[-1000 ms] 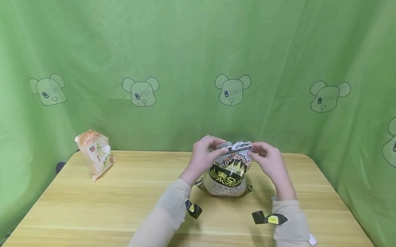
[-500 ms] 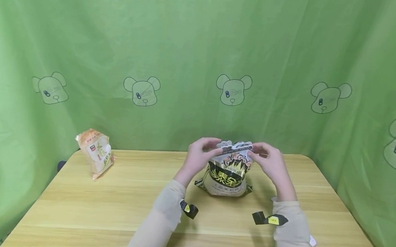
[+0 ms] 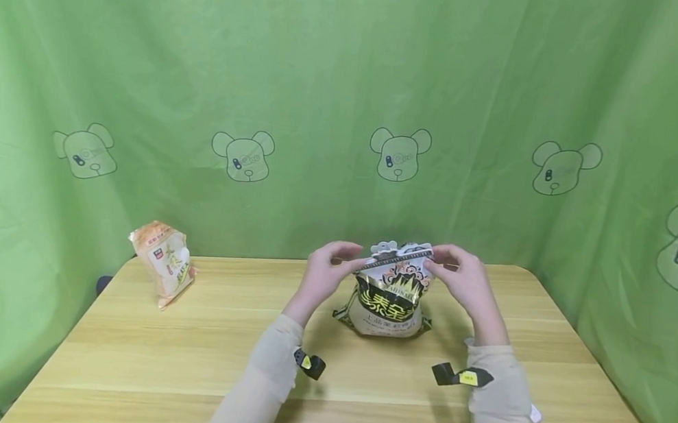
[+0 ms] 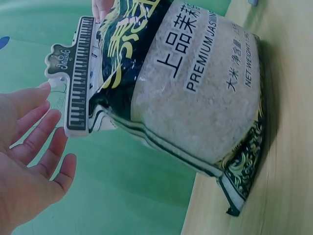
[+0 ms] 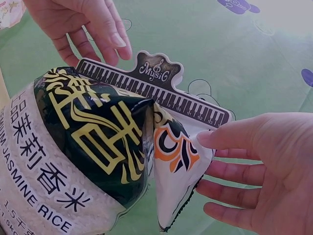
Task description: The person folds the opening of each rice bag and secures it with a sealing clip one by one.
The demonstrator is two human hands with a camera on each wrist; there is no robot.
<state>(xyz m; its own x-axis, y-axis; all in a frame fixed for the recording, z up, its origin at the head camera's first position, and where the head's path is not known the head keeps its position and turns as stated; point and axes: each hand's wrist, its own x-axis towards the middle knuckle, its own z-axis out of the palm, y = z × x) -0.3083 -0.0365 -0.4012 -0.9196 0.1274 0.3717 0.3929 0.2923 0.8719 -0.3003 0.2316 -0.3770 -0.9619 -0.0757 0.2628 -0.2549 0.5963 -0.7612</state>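
Note:
A bag of jasmine rice [image 3: 387, 306] stands on the table, with clear panels, a dark band and gold lettering. Across its gathered top lies a long clip [image 5: 156, 83] with a piano-key pattern and the word "Music" on its tab. My right hand [image 3: 463, 280] pinches the bag's top corner at the clip's right end, thumb in front and fingers behind. Beside the clip's other end is my left hand [image 4: 34, 152], its fingers loosely spread and holding nothing. In the left wrist view its fingertips [image 4: 58, 134] come right up to the clip's end.
At the table's back left leans an orange-and-white packet [image 3: 164, 263]. A small white object [image 3: 535, 413] lies partly behind the right sleeve. Green cloth [image 3: 326, 100] printed with bear heads hangs around the wooden table [image 3: 187, 361].
My left hand has let go of the clip's left end and drawn away to the left, baring more of the clip. The right hand and the rice bag have stayed put.

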